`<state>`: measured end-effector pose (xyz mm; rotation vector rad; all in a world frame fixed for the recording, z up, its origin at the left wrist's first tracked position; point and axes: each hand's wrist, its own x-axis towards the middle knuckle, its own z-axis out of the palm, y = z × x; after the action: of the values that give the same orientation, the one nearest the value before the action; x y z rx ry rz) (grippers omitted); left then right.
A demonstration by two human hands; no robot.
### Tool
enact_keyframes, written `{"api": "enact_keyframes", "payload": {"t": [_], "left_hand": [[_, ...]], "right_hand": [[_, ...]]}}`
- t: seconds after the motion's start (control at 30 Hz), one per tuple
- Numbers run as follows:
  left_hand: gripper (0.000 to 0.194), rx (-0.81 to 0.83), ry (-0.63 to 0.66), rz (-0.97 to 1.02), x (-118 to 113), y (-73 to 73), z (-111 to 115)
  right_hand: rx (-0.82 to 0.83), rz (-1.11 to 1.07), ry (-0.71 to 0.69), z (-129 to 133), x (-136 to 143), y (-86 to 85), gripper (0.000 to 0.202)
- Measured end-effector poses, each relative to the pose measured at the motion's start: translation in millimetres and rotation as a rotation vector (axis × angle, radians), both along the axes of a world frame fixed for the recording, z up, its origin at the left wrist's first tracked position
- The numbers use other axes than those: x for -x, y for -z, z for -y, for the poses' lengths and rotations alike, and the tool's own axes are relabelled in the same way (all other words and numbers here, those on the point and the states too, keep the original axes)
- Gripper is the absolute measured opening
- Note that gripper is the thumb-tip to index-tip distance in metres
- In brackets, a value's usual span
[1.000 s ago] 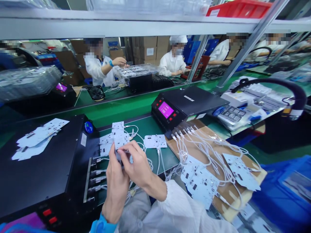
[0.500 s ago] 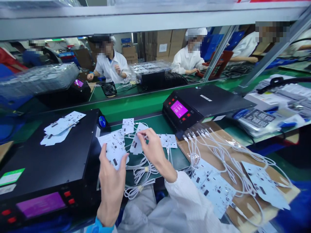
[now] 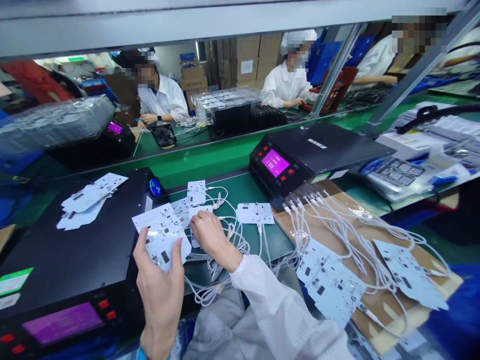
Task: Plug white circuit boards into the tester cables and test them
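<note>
A white printed circuit board (image 3: 159, 227) with small black parts is held by its edges between the thumb and fingers of my left hand (image 3: 161, 295). Just right of it, my right hand (image 3: 212, 235) has its fingers curled on a smaller white circuit board (image 3: 198, 211), and they hide much of that board. Behind the hands another white board (image 3: 196, 193) lies on the green mat with a white cable at its side. To the right rests a wired board (image 3: 255, 213), its plug at the lower edge.
A black tester box (image 3: 275, 162) with a magenta screen stands behind, white cables (image 3: 337, 215) fanning from it over cardboard. Wired boards (image 3: 333, 285) lie at right. Another black box (image 3: 93, 240) at left carries loose boards (image 3: 92, 197). Co-workers (image 3: 161, 95) sit across the bench.
Both hands have shifted left, each with its board. My right hand has turned knuckles-up, covering more of the smaller board. The co-worker across at left has lowered a raised hand.
</note>
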<state>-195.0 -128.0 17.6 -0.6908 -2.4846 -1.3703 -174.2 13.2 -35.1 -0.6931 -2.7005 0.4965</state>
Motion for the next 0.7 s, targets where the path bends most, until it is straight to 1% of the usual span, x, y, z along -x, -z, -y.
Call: {"api": "enact_keyframes", "payload": {"t": [0.07,0.1,0.17,0.23,0.33,0.4,0.47,0.6,0.7], "left_hand": [[0.082,0.005,0.002,0.036,0.3,0.0,0.0],[0.081,0.0,0.001,0.04,0.6,0.3,0.0],[0.079,-0.019,0.007,0.021,1.8,1.4,0.3],[0.076,-0.038,0.023,-0.006,3.2,3.0,0.6],[0.073,-0.048,0.039,-0.003,4.0,4.9,0.3],[0.073,-0.042,0.041,0.024,3.2,5.6,-0.2],[0.073,-0.029,0.047,0.046,2.0,6.1,-0.5],[0.072,-0.017,0.061,0.056,1.7,7.7,0.4],[0.072,-0.017,0.056,0.06,3.3,9.4,1.7]], "right_hand": [[-0.025,0.006,-0.012,2.3,-11.9,-1.2,0.022],[-0.029,0.007,0.01,4.2,-21.1,-3.2,0.021],[0.003,0.045,0.102,8.7,-44.2,-9.7,0.022],[0.068,0.17,0.206,13.4,-68.4,-17.3,0.023],[0.111,0.411,0.273,19.6,-92.2,-23.8,0.022],[0.107,0.509,0.296,23.7,-96.1,-22.9,0.021],[0.107,0.551,0.31,27.4,-93.3,-20.0,0.024],[0.124,0.574,0.304,31.4,-85.2,-18.7,0.032],[0.13,0.549,0.337,33.2,-85.4,-21.0,0.035]]}}
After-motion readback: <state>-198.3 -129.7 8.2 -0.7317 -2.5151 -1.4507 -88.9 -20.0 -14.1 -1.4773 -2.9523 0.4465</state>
